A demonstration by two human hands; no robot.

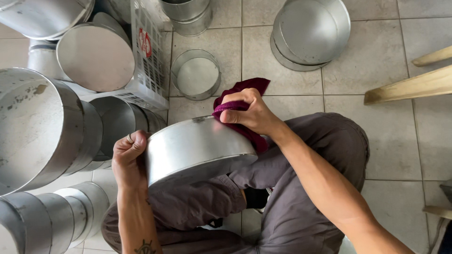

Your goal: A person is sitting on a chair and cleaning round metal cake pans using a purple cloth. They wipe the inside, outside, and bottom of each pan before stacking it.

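The left hand (128,157) is clamped on the rim of a round aluminium pan (197,149), fingers curled over the edge, holding it tipped on its side above the person's lap. Up top, the right hand (247,112) is clenched around a dark red cloth (242,101), pressing it against the pan's upper wall; part of the cloth hangs down behind the pan. The person crouches in grey trousers (301,188) on a pale tiled floor (376,61). To the left, nested metal tins (52,127) lie stacked on their sides, with a white plastic crate (148,56) beside them. Straight ahead a small round tin (196,74) sits upright on the tiles, well apart from the hands, and a wider stack of shallow pans (308,33) rests farther right. Wooden legs (409,87) poke in from the right edge.
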